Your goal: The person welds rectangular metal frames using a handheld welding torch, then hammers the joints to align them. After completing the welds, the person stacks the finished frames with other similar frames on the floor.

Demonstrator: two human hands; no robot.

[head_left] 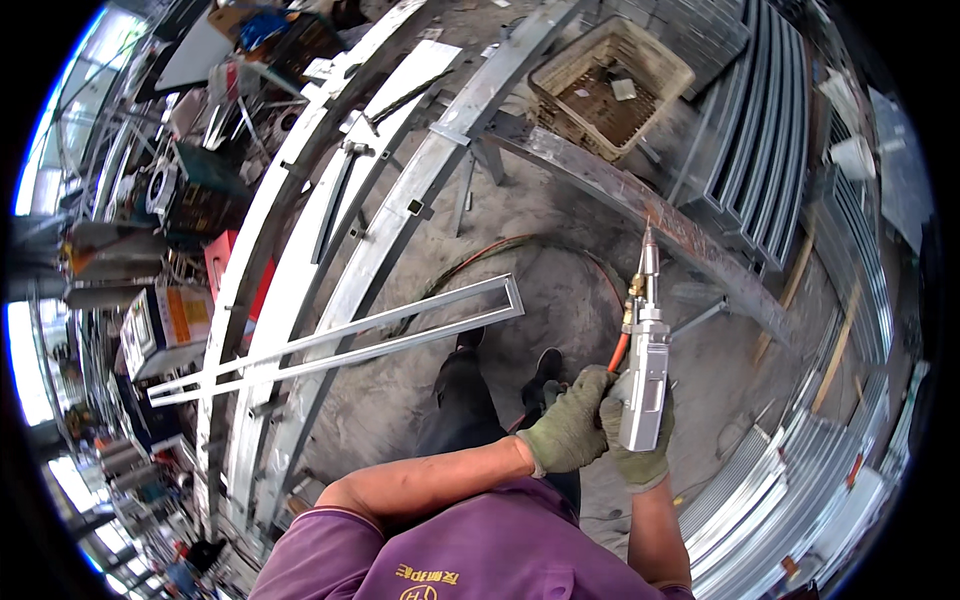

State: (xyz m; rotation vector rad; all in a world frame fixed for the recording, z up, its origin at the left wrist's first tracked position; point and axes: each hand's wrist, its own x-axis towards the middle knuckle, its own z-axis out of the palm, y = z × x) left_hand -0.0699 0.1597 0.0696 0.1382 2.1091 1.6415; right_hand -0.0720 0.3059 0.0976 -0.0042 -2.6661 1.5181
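"Hands first: how do they look from your end?"

"I have both in green-grey gloves. The right hand (645, 466) wraps the near end of a silver handheld tool (648, 385), fingers curled round it. The left hand (566, 430) sits folded at the tool's left side, beside an orange hose (619, 350); I can't tell what its fingers pinch."

"Where is the tool, and which way does it face?"

"Right of centre, nozzle toward the far side. The tip overlaps a rusty beam (600, 187) in my view, but I can't tell whether they touch."

"And around it?"

"On the left, a narrow metal frame (420, 338) lies across long pale beams (390, 228), closed end to the right. A beige crate (575, 117) sits beyond the rusty beam, with stacked grey channels (765, 120) to its right. The hose curves over the floor (560, 300)."
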